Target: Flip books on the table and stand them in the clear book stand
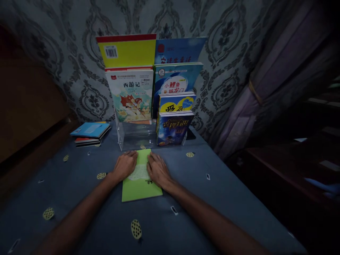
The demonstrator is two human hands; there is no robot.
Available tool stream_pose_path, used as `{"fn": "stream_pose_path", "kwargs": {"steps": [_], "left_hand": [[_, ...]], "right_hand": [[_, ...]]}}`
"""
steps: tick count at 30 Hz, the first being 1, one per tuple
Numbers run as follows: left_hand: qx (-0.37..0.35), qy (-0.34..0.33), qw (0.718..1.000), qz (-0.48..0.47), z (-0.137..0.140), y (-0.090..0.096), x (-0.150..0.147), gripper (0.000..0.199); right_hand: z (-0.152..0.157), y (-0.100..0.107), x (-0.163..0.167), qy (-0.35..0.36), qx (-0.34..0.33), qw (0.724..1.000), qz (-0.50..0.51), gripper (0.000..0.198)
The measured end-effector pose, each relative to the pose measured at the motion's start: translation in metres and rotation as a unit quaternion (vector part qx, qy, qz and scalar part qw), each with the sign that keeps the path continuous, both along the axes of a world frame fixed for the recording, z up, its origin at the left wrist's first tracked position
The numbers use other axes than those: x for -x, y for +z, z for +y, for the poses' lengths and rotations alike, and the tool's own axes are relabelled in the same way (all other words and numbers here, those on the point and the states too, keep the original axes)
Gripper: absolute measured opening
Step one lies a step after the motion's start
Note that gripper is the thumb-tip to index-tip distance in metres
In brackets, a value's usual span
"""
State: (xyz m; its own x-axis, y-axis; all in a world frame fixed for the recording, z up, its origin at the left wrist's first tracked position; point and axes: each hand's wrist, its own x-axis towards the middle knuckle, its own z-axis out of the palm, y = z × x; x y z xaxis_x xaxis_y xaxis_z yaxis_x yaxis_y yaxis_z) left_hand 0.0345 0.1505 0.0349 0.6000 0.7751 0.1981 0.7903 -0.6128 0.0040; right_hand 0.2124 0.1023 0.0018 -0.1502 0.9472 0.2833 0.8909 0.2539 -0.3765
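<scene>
A light green book (142, 193) with printed text lies on the table in front of the stand. My left hand (126, 164) grips its upper left edge, the fingers bent over the cover. Over the upper right edge, my right hand (158, 170) is closed on the same book, hiding part of the cover. A clear acrylic stand (135, 136) rises just beyond my fingers. On its left side stands a white picture-cover book (130, 95), with a yellow book (130, 51) behind. The right side holds several books, with a dark blue book (174, 129) foremost.
A small pile of books, topped by a blue book (90, 129), lies at the back left of the table. The table has a dark blue patterned cloth (212, 202). Behind the stand is a patterned wall (175, 21); a tied purple curtain (255, 88) hangs at the right.
</scene>
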Motion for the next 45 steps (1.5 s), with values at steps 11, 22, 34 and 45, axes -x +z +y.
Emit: {"fn": "stream_pose_path", "kwargs": {"steps": [11,22,34,45], "left_hand": [[0.041,-0.084,0.995,-0.04,0.018,-0.012,-0.022,0.057],[0.04,-0.107,0.991,-0.064,0.017,-0.012,-0.024,0.057],[-0.01,0.063,0.996,0.069,-0.005,0.005,-0.015,0.03],[-0.022,0.089,0.992,0.09,-0.005,0.003,-0.007,0.03]], "right_hand": [[0.01,0.003,-0.01,0.037,-0.02,0.998,0.045,0.032],[0.025,0.004,-0.027,0.078,-0.003,0.997,0.018,0.032],[0.02,0.015,-0.029,0.043,0.01,0.999,-0.006,0.034],[0.022,0.013,-0.028,0.041,0.051,0.997,-0.029,0.048]]}}
